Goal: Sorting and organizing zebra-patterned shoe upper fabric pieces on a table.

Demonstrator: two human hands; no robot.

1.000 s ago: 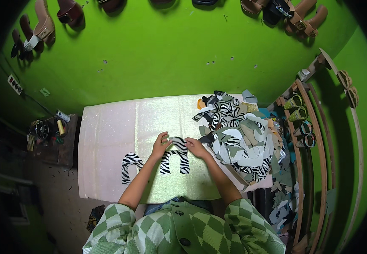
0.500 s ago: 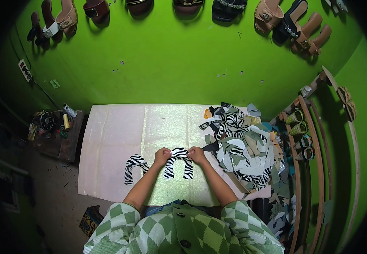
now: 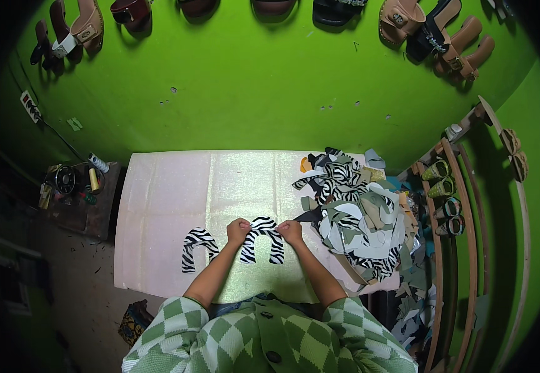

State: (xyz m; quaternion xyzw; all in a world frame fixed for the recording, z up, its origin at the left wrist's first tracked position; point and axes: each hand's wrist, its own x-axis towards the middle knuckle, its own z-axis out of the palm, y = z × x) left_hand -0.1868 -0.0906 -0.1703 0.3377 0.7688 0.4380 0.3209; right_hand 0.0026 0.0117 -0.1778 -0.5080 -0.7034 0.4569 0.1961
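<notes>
A zebra-striped, arch-shaped cutout [image 3: 262,225] lies on the pale, shimmering table cover [image 3: 170,186] straight in front of me. At its upper left edge is my left hand [image 3: 239,232], fingers closed in a pinch on the material. My right hand [image 3: 290,232] pinches the opposite edge. The arch's two legs point toward me and rest on the cover. Left of my left forearm lies a second zebra-striped arch [image 3: 195,239], partly hidden by that arm.
A heap of scraps [image 3: 360,217], green, grey and zebra-striped, covers the table's right side. Beyond it stands a wooden rack [image 3: 463,248] with sandals. At the left is a small stand [image 3: 83,214] with thread spools. Sandals [image 3: 400,22] hang on the green wall.
The cutout's top, which looked creased or doubled over between my hands, now shows as a smoother, rounder arch. My hands have barely moved. The whole view has shifted slightly.
</notes>
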